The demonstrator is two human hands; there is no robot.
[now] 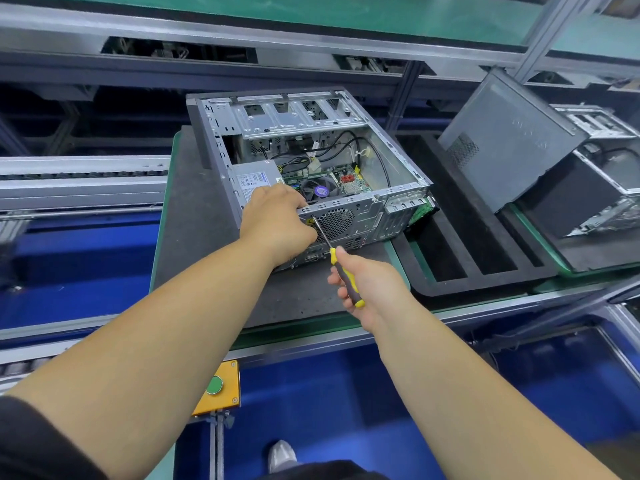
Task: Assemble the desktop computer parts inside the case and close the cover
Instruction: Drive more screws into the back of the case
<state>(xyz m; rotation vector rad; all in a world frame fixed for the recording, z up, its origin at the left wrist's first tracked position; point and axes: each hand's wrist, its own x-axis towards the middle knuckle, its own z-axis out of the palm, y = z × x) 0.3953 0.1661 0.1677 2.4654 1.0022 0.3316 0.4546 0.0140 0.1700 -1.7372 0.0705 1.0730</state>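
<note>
Driving a screw into the near rear panel of the open case (311,150) on the bench, the right hand (367,285) clamps the screwdriver (341,268) while the left hand (280,216) curls on the case edge; next probably steady turning.

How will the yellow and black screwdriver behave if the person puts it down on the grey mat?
The screwdriver, held in the right hand, looks stiff with its thin metal shaft. Its rounded handle could roll, though the grey mat looks soft and may stop it. It is probably light.
</note>
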